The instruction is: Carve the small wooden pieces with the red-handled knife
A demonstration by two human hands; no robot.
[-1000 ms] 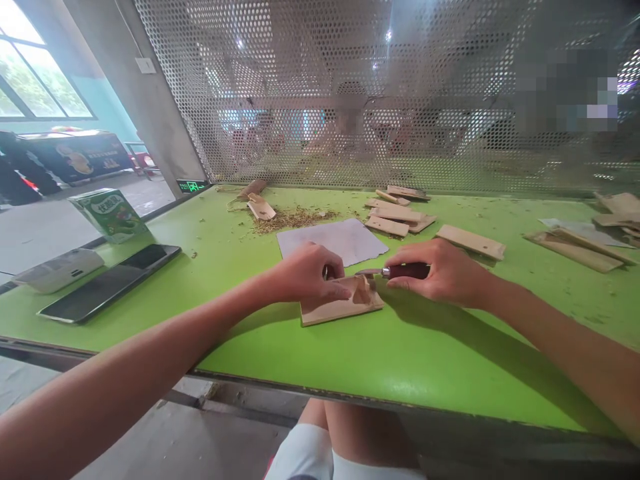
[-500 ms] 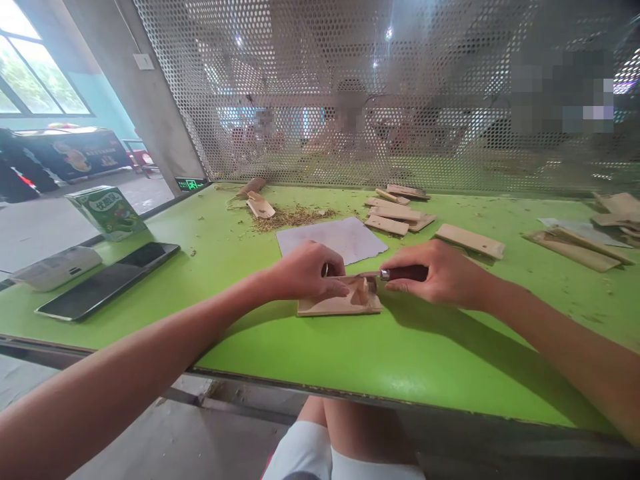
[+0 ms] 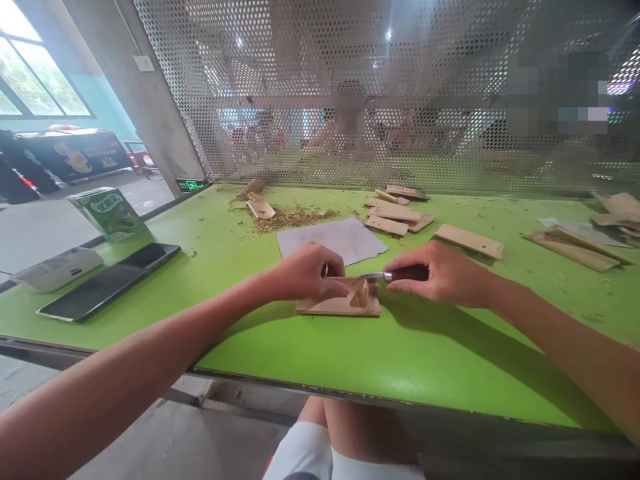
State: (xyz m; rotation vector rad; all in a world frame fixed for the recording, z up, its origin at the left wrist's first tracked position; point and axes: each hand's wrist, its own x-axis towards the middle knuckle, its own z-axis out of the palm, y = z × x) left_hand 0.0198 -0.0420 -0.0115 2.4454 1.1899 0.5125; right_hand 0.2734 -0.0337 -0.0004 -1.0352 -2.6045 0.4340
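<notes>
A pale wooden piece [image 3: 325, 307] with a carved hollow near its right end lies flat on the green table. My left hand [image 3: 313, 270] grips it from the far side, thumb on top and fingers curled over the back edge. My right hand [image 3: 437, 273] is closed round the dark handle of a carving knife [image 3: 407, 273]. The knife's metal blade points left and rests at the wood's back right corner, by the hollow. A sheet of white paper [image 3: 345, 240] lies just behind my hands.
Several wooden slats [image 3: 395, 213] are piled behind the paper, and a slat with a hole [image 3: 470, 241] lies to their right. Wood shavings [image 3: 290, 219] cover the table at the back. On the left are a phone [image 3: 110, 280] and a green carton [image 3: 107, 213]. A perforated metal screen [image 3: 300, 153] closes the far side.
The carving knife and my right hand have shifted slightly right, and more of the blade shows. My left hand and the wooden piece stay nearly in place.
</notes>
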